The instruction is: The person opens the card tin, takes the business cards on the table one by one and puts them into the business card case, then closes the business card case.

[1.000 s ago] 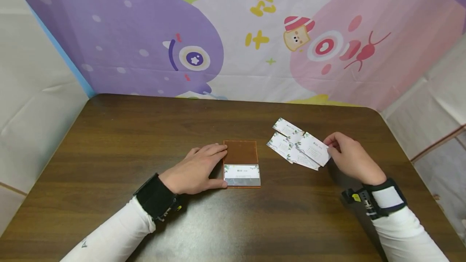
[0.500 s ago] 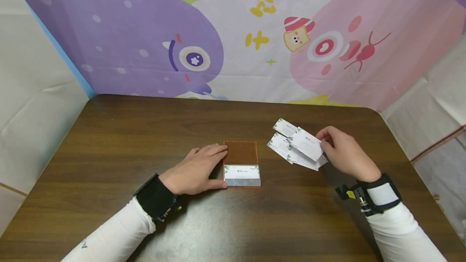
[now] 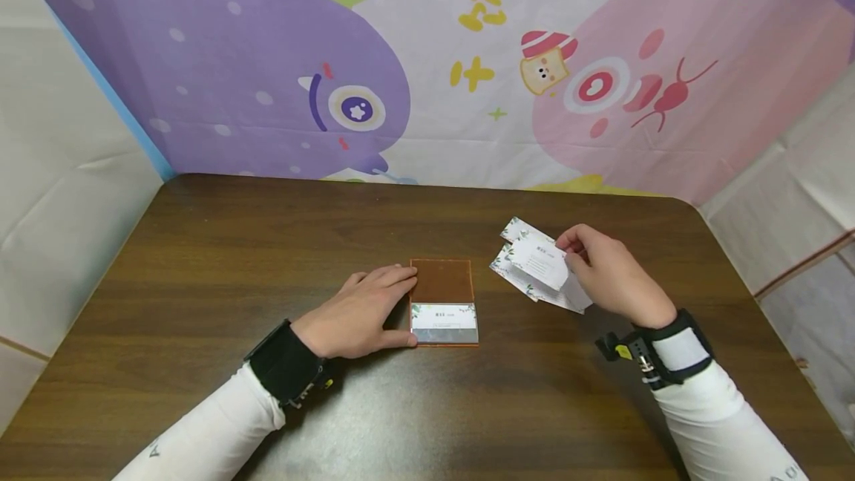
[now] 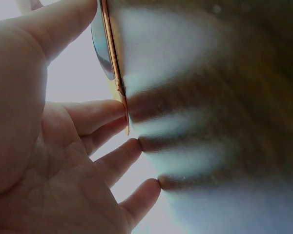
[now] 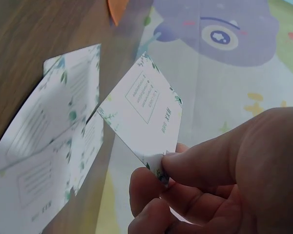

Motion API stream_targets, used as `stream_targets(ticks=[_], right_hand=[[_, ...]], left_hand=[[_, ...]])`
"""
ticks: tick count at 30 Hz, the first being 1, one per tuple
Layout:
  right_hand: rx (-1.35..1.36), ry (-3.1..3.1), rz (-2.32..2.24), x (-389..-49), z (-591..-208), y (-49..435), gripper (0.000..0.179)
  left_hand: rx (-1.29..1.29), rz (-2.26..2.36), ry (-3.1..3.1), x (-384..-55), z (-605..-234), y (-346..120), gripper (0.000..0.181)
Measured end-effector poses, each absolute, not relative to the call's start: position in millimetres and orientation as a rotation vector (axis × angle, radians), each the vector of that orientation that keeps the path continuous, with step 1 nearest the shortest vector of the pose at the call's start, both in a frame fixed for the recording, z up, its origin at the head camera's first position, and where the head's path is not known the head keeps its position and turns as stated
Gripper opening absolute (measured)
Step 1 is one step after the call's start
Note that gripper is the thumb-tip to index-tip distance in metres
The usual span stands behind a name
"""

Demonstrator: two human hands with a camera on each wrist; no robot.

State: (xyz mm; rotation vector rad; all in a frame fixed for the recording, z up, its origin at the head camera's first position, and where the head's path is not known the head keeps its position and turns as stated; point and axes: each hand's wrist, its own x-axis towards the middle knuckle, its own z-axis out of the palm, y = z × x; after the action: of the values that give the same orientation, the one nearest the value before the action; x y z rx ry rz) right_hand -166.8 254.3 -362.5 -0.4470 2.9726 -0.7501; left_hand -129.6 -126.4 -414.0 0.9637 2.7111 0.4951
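Observation:
An opened brown card holder (image 3: 441,280) lies on the table, with a white leaf-printed card (image 3: 444,315) in its lower clear pocket. My left hand (image 3: 361,310) rests at its left edge, fingers spread and thumb touching the lower corner; the left wrist view shows the fingertips along that thin edge. Between thumb and fingers, my right hand (image 3: 614,273) pinches one business card (image 5: 146,107) by its corner. That card is raised above several matching cards (image 5: 44,122), which overlap on the table in a loose pile. The held card partly hides them in the head view.
The brown wooden table (image 3: 267,228) carries both the holder and the pile. A cartoon-printed cloth (image 3: 441,65) hangs along its far edge, and pale sheets (image 3: 73,191) stand at the sides.
My right hand has lifted the pinched card off the pile and moved it left, towards the holder. My left hand and the holder have stayed in place.

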Motion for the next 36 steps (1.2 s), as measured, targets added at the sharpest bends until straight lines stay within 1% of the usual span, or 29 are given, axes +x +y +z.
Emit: stream_targets(ticks=[10, 26, 36], right_hand=[[-0.502, 2.949, -0.761, -169, -359, 233, 0.017], [-0.588, 2.926, -0.807, -172, -363, 205, 0.017], [-0.694, 2.889, -0.83, -172, -366, 188, 0.014]], left_hand=[[0.961, 0.492, 2.713, -129, -415, -126, 0.09], [0.964, 0.49, 2.718, -129, -416, -127, 0.092], [0.963, 0.495, 2.717, -130, -415, -127, 0.091]])
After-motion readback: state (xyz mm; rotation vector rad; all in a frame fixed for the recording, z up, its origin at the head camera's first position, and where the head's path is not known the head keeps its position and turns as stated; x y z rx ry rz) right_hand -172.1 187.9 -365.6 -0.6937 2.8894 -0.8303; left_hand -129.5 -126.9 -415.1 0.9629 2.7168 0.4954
